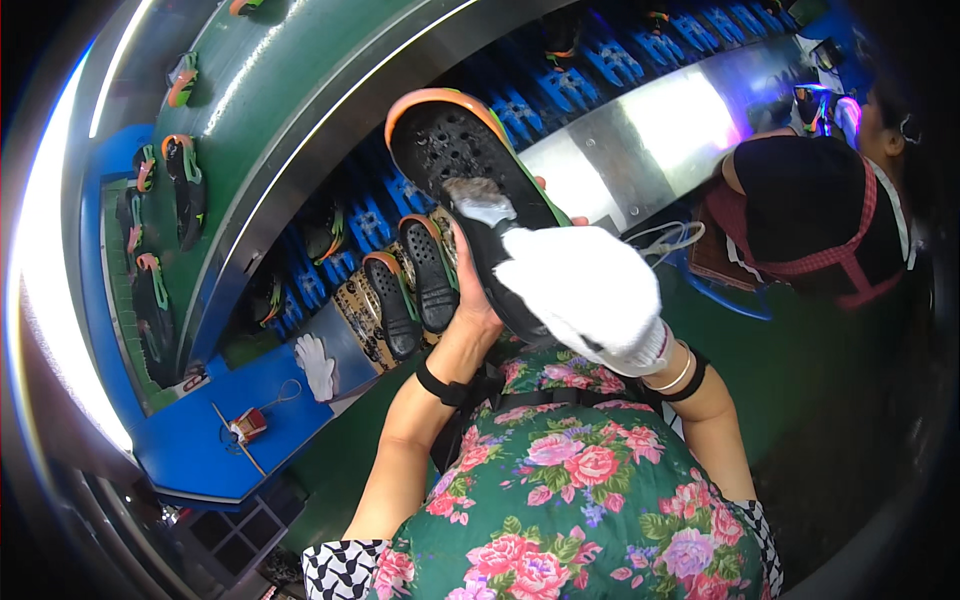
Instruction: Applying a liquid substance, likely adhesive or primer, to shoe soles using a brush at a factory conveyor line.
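My bare left hand (474, 290) holds a large black shoe sole (440, 140) with a raised orange and green rim. Small holes dot its upper face. The thumb lies along the near left edge, and fingertips show past the far right edge, so the hand wraps beneath it. My right hand (590, 290), in a white knitted glove, is closed on a flat brush (487, 208). The brush's brownish bristles rest against the sole's inner face; the glove hides its handle. Two similar soles (392, 305) (432, 270) lie beyond my left forearm on a stained brown board.
A white glove (315, 366) and a small red object with wire and a stick (248, 425) lie on the blue table (190, 450). Left is a green conveyor belt (250, 130) carrying soles. Blue racks (570, 85) line the back. A person (810, 210) sits at right.
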A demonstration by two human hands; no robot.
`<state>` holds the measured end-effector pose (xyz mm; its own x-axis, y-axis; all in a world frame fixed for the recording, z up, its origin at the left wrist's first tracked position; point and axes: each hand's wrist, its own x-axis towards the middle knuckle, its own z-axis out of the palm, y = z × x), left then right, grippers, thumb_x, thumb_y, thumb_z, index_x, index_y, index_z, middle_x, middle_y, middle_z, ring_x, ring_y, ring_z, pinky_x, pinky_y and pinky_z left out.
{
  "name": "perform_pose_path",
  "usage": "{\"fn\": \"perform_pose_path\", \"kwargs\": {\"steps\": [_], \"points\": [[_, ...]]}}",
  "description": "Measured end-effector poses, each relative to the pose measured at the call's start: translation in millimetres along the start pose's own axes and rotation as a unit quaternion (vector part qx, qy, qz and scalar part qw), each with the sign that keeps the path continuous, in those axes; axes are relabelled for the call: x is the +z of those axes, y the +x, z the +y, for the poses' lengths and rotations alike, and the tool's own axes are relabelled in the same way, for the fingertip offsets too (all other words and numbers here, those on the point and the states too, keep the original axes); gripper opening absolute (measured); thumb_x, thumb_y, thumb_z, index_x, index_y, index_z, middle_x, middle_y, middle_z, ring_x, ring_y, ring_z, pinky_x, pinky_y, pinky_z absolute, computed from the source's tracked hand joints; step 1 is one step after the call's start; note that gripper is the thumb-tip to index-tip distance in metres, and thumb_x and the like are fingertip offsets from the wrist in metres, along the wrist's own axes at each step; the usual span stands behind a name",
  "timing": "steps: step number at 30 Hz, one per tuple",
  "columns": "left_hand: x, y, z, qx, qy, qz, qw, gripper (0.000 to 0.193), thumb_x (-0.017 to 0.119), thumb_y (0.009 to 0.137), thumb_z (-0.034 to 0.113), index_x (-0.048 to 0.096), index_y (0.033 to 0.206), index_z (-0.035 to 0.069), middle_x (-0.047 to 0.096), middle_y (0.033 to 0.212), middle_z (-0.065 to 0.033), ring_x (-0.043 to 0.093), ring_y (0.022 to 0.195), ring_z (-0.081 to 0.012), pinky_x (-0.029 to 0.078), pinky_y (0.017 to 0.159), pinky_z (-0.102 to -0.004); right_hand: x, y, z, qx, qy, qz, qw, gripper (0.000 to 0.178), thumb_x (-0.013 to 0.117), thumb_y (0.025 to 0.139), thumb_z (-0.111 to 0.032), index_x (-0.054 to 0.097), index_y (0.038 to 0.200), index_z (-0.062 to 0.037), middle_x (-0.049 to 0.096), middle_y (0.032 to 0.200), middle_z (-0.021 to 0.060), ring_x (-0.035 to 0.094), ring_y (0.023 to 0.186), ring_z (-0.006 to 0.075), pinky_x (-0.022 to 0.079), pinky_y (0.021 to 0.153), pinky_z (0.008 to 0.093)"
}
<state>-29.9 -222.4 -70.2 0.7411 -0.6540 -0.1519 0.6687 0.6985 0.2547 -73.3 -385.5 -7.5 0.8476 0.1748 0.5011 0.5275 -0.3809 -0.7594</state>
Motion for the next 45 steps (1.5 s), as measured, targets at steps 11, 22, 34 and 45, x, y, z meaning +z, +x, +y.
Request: {"fn": "perform_pose_path", "kwargs": {"steps": [11,22,34,45], "points": [[-3,20,15,0.022,-0.118,-0.120,0.986,0.110,0.048,0.078,0.094,0.029,0.161,0.026,0.045,0.153,-0.0271,0.057,0.126,-0.0520,0.049,0.102,-0.0676,11,4,-4,0.060,0.148,-0.096,0.982,0.038,0.064,0.095,-0.007,0.066,0.133,-0.0038,0.068,0.133,0.0141,0.065,0.121,0.0284,0.051,0.106,0.0393],[-2,21,28,0.062,-0.164,-0.087,0.981,0.092,0.053,0.085,0.083,0.037,0.158,0.028,0.052,0.145,-0.0325,0.059,0.119,-0.0569,0.051,0.097,-0.0682,4,8,-8,-0.069,0.072,-0.060,0.993,0.036,0.076,0.083,-0.002,0.076,0.118,-0.0066,0.075,0.116,0.0121,0.072,0.100,0.0277,0.059,0.084,0.0379],[-4,21,38,0.116,-0.173,-0.073,0.975,0.089,0.050,0.092,0.078,0.042,0.155,0.015,0.055,0.138,-0.0337,0.059,0.121,-0.0497,0.052,0.097,-0.0641,-9,11,-12,-0.013,0.168,-0.124,0.978,0.030,0.081,0.082,-0.007,0.078,0.111,-0.0089,0.077,0.110,0.0112,0.073,0.095,0.0271,0.058,0.082,0.0374],[-10,17,51,0.102,-0.065,-0.096,0.988,0.118,0.055,0.079,0.089,0.035,0.156,0.003,0.039,0.159,-0.0202,0.053,0.132,-0.0468,0.056,0.095,-0.0582,-4,9,-7,0.107,0.292,-0.096,0.945,0.012,0.084,0.078,-0.004,0.080,0.089,-0.0055,0.078,0.096,0.0137,0.075,0.083,0.0250,0.059,0.074,0.0345]]}}
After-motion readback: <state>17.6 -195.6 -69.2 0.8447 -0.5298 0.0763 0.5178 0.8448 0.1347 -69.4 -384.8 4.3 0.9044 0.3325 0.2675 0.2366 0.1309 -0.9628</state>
